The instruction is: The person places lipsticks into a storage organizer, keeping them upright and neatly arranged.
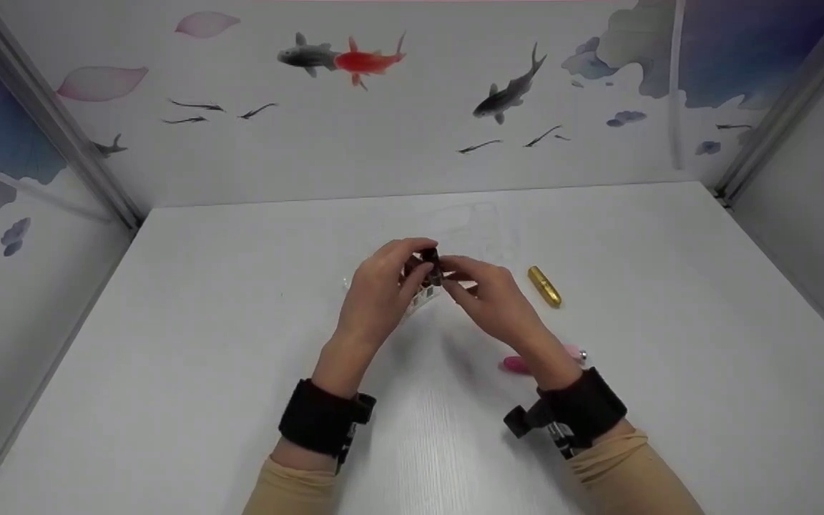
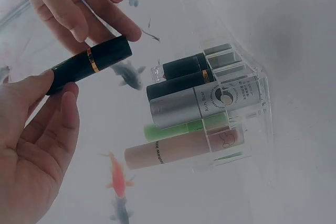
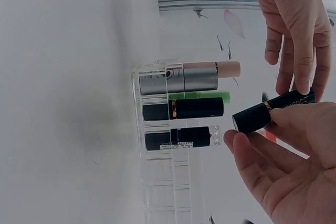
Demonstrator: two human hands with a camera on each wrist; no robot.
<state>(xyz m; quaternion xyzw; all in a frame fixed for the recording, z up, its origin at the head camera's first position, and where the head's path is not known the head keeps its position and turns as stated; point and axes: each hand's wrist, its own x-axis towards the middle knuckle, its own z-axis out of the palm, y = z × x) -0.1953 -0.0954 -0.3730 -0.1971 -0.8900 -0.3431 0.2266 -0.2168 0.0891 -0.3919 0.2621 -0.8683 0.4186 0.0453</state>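
I'm counting 1 clear organizer (image 3: 170,169), 3 black lipstick tubes (image 2: 84,68), 1 silver tube (image 2: 181,109), 1 green tube (image 2: 170,130), 1 beige tube (image 2: 181,149), 1 gold tube (image 1: 544,287), 1 pink tube (image 1: 516,365), 2 hands (image 1: 378,290) and 2 wristbands (image 1: 315,418).

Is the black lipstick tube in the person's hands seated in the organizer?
No, the black lipstick tube is held outside the clear organizer.

A closed black lipstick tube (image 2: 91,62) with a gold band and pale lettering is held tilted between both hands (image 1: 380,293).
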